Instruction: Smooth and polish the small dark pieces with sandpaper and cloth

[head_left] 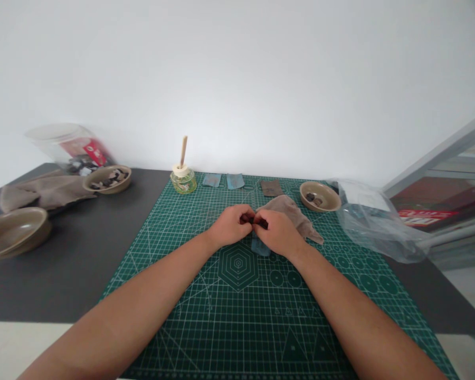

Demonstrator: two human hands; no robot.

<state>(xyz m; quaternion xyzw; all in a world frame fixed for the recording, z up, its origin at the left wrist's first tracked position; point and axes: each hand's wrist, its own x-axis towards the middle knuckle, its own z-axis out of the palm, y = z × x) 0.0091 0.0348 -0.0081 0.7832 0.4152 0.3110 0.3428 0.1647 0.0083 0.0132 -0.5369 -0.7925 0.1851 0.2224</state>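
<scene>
My left hand [233, 224] and my right hand [277, 229] meet above the middle of the green cutting mat [237, 322]. The fingers of both are pinched together at the tips, around something small and dark that is mostly hidden. Below my right hand a small blue piece [260, 247] lies on the mat, partly covered by the fingers. A crumpled brown cloth [301, 219] rests just behind and to the right of my right hand. To its right stands a tan bowl [320, 203] with a few small dark pieces in it.
Two blue squares [235, 181] and a brown square [272, 188] lie along the mat's back. A glass jar [183, 179] holds a wooden stick. Clear plastic bag [376, 221] at right; leftward are a bowl of scraps [107, 180], cloth [59, 191], larger bowl [19, 229] and plastic tub [69, 145].
</scene>
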